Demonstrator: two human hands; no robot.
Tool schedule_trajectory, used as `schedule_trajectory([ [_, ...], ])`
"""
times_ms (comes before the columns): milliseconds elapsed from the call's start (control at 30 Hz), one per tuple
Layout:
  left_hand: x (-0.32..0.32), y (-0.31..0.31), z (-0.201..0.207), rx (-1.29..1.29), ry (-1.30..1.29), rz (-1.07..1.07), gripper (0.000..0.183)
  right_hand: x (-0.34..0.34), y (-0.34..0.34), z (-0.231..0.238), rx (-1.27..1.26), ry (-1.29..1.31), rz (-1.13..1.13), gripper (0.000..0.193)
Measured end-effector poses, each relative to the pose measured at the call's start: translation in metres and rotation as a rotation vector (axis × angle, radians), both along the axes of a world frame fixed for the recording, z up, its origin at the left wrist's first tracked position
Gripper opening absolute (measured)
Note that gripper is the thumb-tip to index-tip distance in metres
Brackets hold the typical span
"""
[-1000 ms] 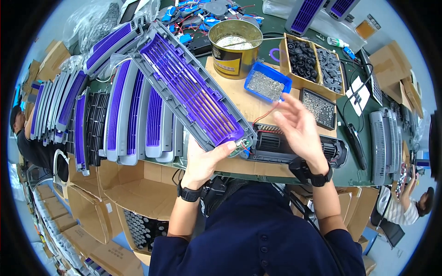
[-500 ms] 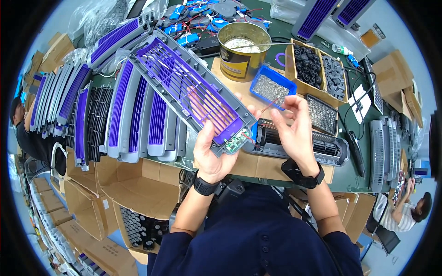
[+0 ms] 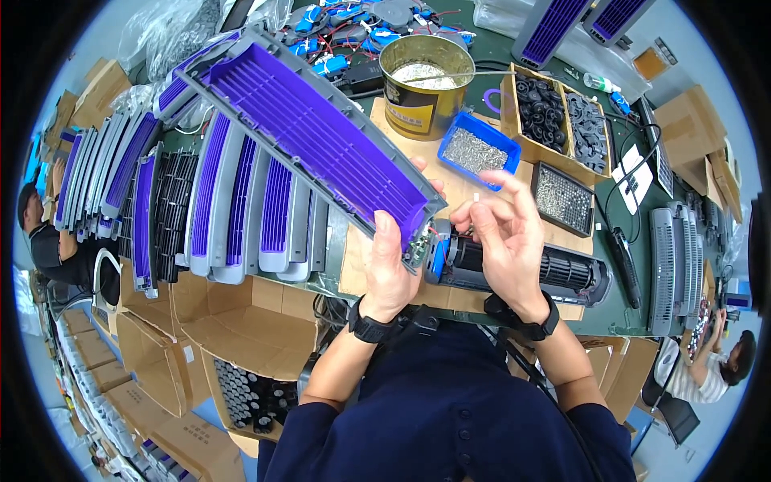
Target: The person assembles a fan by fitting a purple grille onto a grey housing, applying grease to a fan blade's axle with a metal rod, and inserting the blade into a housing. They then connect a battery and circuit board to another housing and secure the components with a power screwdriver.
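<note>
My left hand (image 3: 387, 269) grips the lower end of a long grey housing panel with a purple grille (image 3: 317, 132), tilted up to the left. Its inner side faces me now. A small green circuit board (image 3: 417, 245) with thin wires sits at that end, beside my left thumb. My right hand (image 3: 510, 249) is close by, its thumb and fingers pinched together; a small white connector (image 3: 475, 197) shows just above the fingertips. Any wire inside the pinch is mostly hidden. Under my right hand, a grey housing with a black cylindrical fan roller (image 3: 562, 269) lies on the table.
A blue tray of screws (image 3: 480, 153), a metal can (image 3: 426, 88), a wooden box of black parts (image 3: 538, 112) and a dark tray of small metal pieces (image 3: 564, 197) stand beyond my hands. An electric screwdriver (image 3: 624, 265) lies right. Purple-grey housings (image 3: 209, 193) line the left. Co-workers sit both sides.
The panel has tilted so its inner side faces me more, and its far end has swung up and left. My right hand has come lower and closed its fingers; the board is now seen more edge-on.
</note>
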State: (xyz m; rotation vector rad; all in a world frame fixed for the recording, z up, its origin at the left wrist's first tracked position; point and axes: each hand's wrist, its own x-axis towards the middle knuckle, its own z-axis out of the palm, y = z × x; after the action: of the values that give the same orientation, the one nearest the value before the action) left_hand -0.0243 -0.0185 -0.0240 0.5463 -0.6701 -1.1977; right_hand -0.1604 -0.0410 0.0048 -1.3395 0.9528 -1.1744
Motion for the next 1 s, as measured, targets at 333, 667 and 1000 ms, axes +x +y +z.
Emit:
schedule_trajectory([
  [333, -0.011, 0.001, -0.005, 0.007, -0.225, 0.004, 0.099, -0.009, 0.012, 0.018, -0.381, 0.439, 0.123, 0.021],
  [667, -0.015, 0.006, 0.0, 0.032, -0.292, -0.026, 0.108, -0.006, 0.014, 0.024, -0.26, 0.475, 0.073, 0.022],
  [1000, -0.015, 0.006, -0.003, -0.064, -0.186, -0.103, 0.096, 0.002, 0.019, 0.017, -0.371, 0.544, 0.07, 0.025],
])
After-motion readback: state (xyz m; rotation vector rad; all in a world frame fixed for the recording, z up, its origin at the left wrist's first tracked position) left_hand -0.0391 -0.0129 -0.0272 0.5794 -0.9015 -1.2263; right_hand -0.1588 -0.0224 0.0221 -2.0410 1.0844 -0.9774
